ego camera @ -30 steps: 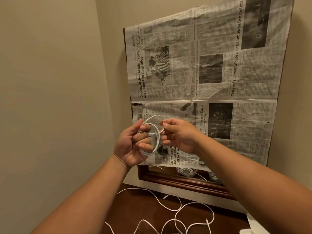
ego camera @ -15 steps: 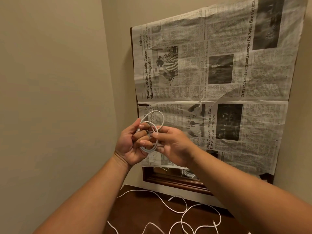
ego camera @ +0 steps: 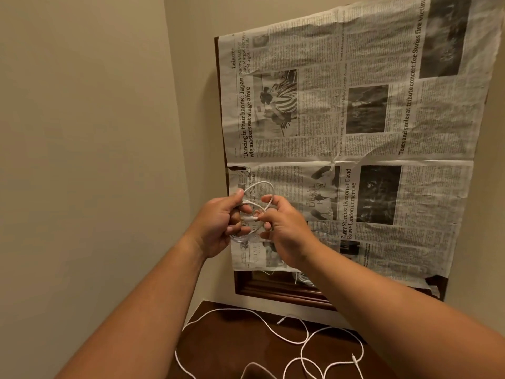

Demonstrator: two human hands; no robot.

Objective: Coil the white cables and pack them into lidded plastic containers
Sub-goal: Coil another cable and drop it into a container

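On my feed, two bare hands meet before a newspaper (ego camera: pixel 355 132) spread over a dark wooden frame (ego camera: pixel 273 289), with a coil (ego camera: pixel 259 183) of white cable held between them. The left hand (ego camera: pixel 218 222) grips the coil from the left. Its fingers (ego camera: pixel 240 228) are curled through the loops and its thumb (ego camera: pixel 238 193) is raised against the top strand, so the rings run around the fingers and sag just below them. The right hand (ego camera: pixel 284 231) closes on the coil from the right, its index finger hooked beside a small upper loop. Its other fingertips pinch near the short, straight plug end that lies across the middle of the coil (I cannot tell from here whether that end is tucked under a loop or merely lying on it). The two hands sit just beside each other, fingertips nearly touching, and the coil is clamped between them, held up well above the table. Below, on the dark table (ego camera: pixel 232 346), more cables (ego camera: pixel 226 309) lie loose in wide, wandering curves, well apart from the hands. One small plug shows at the lower right. A few pale strands also show in the strip of frame left uncovered under the paper's bottom edge. A plain beige wall (ego camera: pixel 82 132) fills the left of the view.
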